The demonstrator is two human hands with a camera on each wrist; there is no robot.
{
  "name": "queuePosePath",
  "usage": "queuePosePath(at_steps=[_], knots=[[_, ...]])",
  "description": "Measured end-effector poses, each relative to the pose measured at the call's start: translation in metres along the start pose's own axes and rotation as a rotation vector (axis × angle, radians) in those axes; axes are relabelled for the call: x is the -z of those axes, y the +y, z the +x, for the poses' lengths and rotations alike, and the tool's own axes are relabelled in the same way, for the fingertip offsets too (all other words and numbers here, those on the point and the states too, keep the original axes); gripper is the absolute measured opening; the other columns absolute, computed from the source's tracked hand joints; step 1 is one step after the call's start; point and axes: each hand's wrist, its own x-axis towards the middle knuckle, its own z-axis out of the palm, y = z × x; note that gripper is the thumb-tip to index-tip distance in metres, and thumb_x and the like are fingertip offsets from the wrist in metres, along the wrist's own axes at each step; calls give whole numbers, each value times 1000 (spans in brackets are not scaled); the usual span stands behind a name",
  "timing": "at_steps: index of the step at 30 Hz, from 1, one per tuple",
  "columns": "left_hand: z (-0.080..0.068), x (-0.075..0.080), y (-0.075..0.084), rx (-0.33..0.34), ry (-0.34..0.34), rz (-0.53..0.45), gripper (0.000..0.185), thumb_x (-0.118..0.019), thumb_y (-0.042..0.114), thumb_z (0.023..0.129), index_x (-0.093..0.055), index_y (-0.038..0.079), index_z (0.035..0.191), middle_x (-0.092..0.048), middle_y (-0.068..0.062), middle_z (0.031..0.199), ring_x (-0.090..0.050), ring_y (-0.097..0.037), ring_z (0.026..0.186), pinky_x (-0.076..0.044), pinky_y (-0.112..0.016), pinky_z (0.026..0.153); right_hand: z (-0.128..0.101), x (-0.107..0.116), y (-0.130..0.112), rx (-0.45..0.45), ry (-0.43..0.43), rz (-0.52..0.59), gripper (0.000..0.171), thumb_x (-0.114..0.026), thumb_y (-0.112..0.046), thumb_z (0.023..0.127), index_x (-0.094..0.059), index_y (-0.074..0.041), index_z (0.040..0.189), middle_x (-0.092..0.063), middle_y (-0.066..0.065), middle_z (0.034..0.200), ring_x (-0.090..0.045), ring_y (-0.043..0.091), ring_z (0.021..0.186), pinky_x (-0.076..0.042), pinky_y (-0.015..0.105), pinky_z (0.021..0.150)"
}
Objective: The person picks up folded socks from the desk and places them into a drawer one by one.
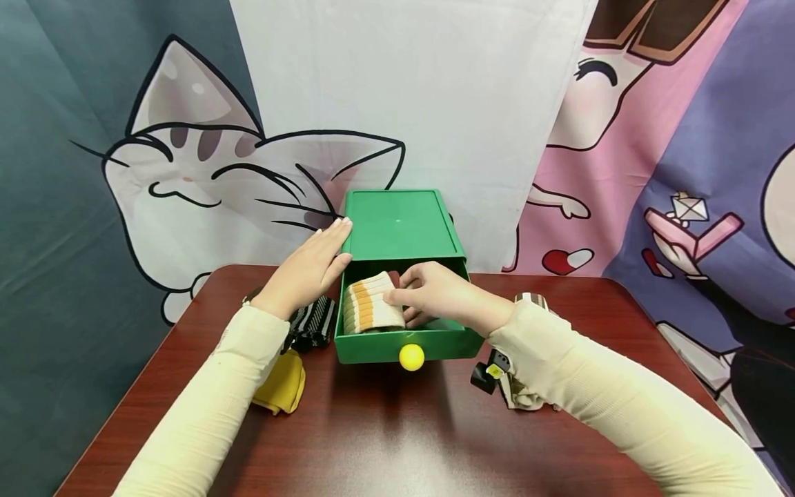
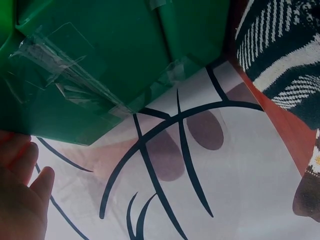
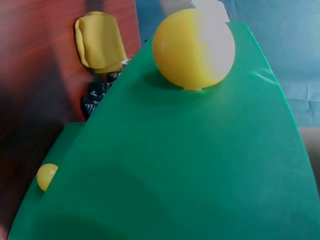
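A green drawer box stands at the back of the table, its drawer pulled out, with a round yellow knob on the front. A folded bundle of cream and orange striped socks lies in the drawer's left part. My right hand reaches into the drawer, fingers curled and thumb on the bundle. Fingers straight, my left hand lies flat against the box's left side. In the left wrist view the green box fills the top. The right wrist view looks along the drawer front to the knob.
A black and white striped sock and a yellow sock lie left of the drawer on the dark red table. Beige socks lie to the right under my right forearm. A printed cloth backdrop hangs behind.
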Motion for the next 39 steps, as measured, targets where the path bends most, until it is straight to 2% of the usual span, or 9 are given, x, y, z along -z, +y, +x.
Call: queuePosePath(at_steps=[6, 12, 17, 21, 26, 32, 35, 39], knots=[[-1, 0, -1, 3, 6, -7, 60, -44, 28, 110, -26, -1, 159, -27, -15, 165, -20, -27, 154, -15, -46, 125, 0, 1, 0, 13, -28, -112, 50, -67, -35, 99, -59, 5, 128, -71, 12, 104, -73, 19, 79, -62, 34, 74], [0, 0, -1, 2, 2, -6, 60, -44, 29, 110, -25, -1, 159, -27, -15, 165, -20, -28, 154, -14, -45, 126, -2, 6, -1, 14, -4, -116, 45, -69, -36, 97, -66, 1, 123, -74, 10, 98, -73, 20, 80, -62, 33, 76], [0, 0, -1, 2, -4, -9, 60, -43, 29, 110, -25, -1, 159, -26, -15, 165, -19, -28, 154, -13, -43, 126, -12, 17, -4, 58, 10, -67, 39, -65, -26, 100, -64, 2, 128, -73, 15, 107, -72, 22, 85, -62, 36, 79], [0, 0, -1, -3, 3, -13, 60, -43, 29, 110, -25, -2, 159, -26, -16, 165, -20, -28, 154, -14, -44, 126, -24, 28, -6, 157, 24, -40, 35, -59, -18, 103, -62, 4, 129, -70, 22, 114, -72, 30, 92, -62, 38, 81], [0, -1, -1, -10, 9, -15, 60, -44, 29, 110, -25, -2, 159, -26, -16, 165, -21, -29, 154, -14, -44, 126, -41, 44, 1, 329, 124, 5, 28, -60, -14, 103, -66, 5, 123, -71, 20, 108, -73, 29, 91, -62, 36, 80], [0, -1, 0, -9, 7, -15, 60, -44, 29, 110, -25, -1, 159, -26, -16, 165, -20, -28, 154, -14, -43, 126, -59, 67, 24, 465, 287, 74, 26, -62, -12, 102, -66, 5, 120, -73, 13, 101, -73, 25, 87, -62, 34, 80], [1, -1, 0, -5, 1, -15, 60, -43, 29, 110, -25, -1, 159, -26, -15, 165, -20, -27, 154, -13, -42, 126, -62, 80, 42, 506, 386, 33, 19, -62, -13, 102, -69, -1, 116, -75, 8, 96, -73, 21, 83, -61, 30, 77], [0, -1, 0, -1, -1, -14, 60, -43, 29, 110, -24, -1, 159, -25, -15, 165, -19, -27, 154, -12, -41, 126, -61, 96, 68, 467, 502, -61, 18, -63, -16, 102, -69, -4, 114, -75, -3, 91, -72, 13, 79, -60, 24, 73]])
